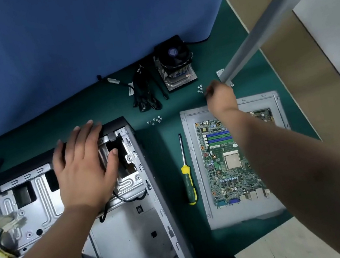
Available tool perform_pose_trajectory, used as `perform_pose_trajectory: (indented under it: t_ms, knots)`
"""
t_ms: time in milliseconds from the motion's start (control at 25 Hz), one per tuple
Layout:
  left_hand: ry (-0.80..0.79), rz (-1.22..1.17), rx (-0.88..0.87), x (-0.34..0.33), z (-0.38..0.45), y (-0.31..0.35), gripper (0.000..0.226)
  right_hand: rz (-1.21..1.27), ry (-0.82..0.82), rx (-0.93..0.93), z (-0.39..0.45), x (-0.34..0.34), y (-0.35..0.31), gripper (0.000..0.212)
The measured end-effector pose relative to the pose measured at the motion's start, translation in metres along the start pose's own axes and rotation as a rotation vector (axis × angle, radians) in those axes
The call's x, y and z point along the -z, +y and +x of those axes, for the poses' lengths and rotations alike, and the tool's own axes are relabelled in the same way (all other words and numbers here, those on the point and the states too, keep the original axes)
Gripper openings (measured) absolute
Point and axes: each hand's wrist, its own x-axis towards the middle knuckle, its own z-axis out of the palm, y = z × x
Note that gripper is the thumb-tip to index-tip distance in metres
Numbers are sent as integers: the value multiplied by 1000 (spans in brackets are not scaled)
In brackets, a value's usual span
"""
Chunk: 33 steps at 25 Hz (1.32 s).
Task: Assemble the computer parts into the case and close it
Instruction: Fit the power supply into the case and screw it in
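Head view: left hand point(83, 166), fingers spread, steadies the case point(137, 235); right hand point(219, 95) fingers curl at the screws point(200, 89), grasp hidden — take one only.

One view only, camera on my head. Looks forward and steeply down onto table point(167, 143), close range, wide-angle bend at edges. My forearms enter from bottom corners. Open case point(120, 216) lower left, motherboard point(226, 164) right of centre, blue partition point(82, 42) fills top. No second view to overlap.
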Motion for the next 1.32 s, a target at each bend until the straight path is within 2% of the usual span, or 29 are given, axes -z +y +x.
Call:
perform_pose_trajectory:
  t_ms: [120, 240, 360, 480, 520, 640, 800, 920, 1320]
  knots:
    - [-13, -17, -12, 0, 2, 1, 60, 174, 21, 64, -38, 17, -14, 14]
    - [-63, -122, -10, 8, 1, 1, 62, 367, -67, 116, -103, 27, -40, 15]
    - [-90, -412, 52, 28, -1, 3, 54, 671, -215, 68, -170, 30, -70, 14]
    - [16, -635, 8, 44, -28, 18, 31, 889, -371, 6, -223, 23, -95, 12]
    - [-18, -740, 29, 46, -41, 29, 24, 947, -411, -24, -238, 19, -100, 11]
    - [-175, -1117, 258, 54, -78, 51, 15, 1086, -477, -110, -273, 8, -110, 12]
    - [-174, -1361, 495, 59, -99, 50, 11, 1273, -537, -238, -297, 7, -115, 13]
    - [-183, -1434, 566, 61, -104, 47, 9, 1344, -538, -288, -306, 10, -117, 15]
    - [-167, -1485, 613, 54, -106, 52, 8, 1370, -487, -317, -313, 13, -117, 14]
